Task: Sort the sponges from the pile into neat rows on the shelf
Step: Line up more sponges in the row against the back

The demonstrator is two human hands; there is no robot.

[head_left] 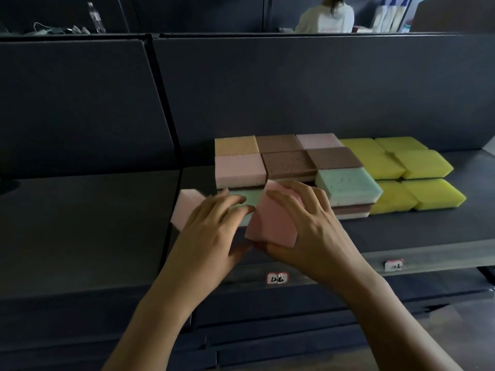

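1. Shelf: dark grey deck closed at the rear by a dark back panel. All sponges sit on its centre and right portions.
2. Sponge block: tan, brown, pink and mint sponges set edge to edge in three columns and stacked in layers, toward the rear of the shelf.
3. Yellow sponges: two columns laid flat, immediately right of the sponge block, with the nearer column touching it.
4. Right hand: grip clamped on the salmon-pink sponge, with fingers curled over the upper face and the thumb under the lower edge. This sponge is held tilted, one corner up, in front of the block's front row.
5. Left hand: grip apart, with fingers nearly straight. The fingertips rest on the mint sponge at the block's front left corner.
6. Pale pink sponge: tilted and projecting from beneath the left hand on its left side. Whether the palm holds it or only covers it cannot be told.
7. Paper labels: two small white tags with red edging on the shelf's front lip, one below the hands and one further right. Their writing is illegible.
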